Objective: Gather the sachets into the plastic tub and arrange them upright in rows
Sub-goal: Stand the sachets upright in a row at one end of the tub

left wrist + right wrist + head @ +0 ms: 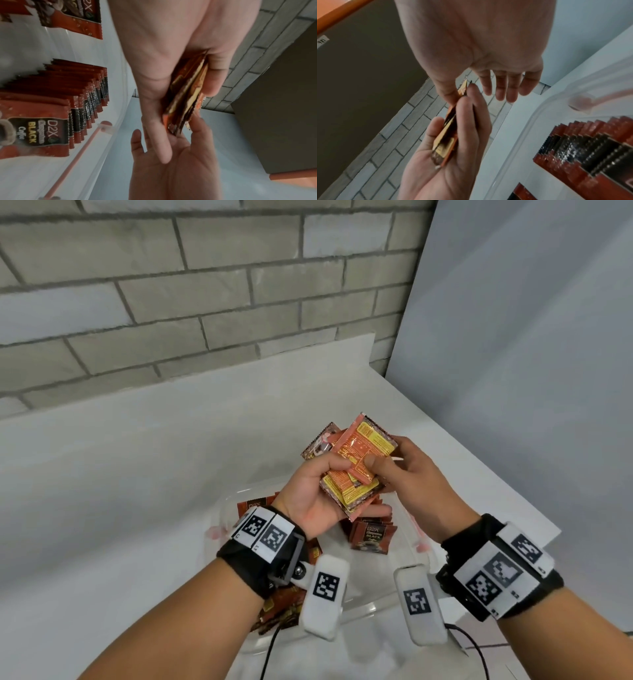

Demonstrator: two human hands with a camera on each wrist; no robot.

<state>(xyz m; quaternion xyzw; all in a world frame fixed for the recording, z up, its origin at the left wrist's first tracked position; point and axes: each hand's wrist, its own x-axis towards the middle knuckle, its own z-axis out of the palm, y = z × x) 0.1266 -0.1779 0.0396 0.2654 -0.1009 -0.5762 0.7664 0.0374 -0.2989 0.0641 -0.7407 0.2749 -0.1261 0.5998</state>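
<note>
White tabletop [120, 491] in a corner, grey brick wall [171, 302] filling the upper left of the frame, plain panel at right. Nearest, bottom of the head view: both forearms with marker wristbands, cables trailing. Just past them, lower centre, the clear plastic tub [359, 607], red latch on its rim. Inside it a row of sachets [82, 102] stands upright, fronts facing the same way, clearest at left in the left wrist view; more sachets [277, 607] lie at the tub's near left under the left wrist, orientation hard to tell. Progress looks well along but not finished: at least one row set, no loose sachets visible on the bare tabletop, and one bundle not yet placed. That bundle, a fanned stack of sachets [356, 470], is held above the tub at frame centre, yellow-orange backs up. Left hand [318, 494] is palm up, fingers under the stack and thumb pressed on top, gripping it. Right hand [407, 470] comes in from the right, thumb on the top sachet, seemingly pinching its edge with the forefinger; other fingers extended and loose in the right wrist view. Likely squaring the stack or peeling one off before standing it in a row. Foil is slick, so the fan could slip.
</note>
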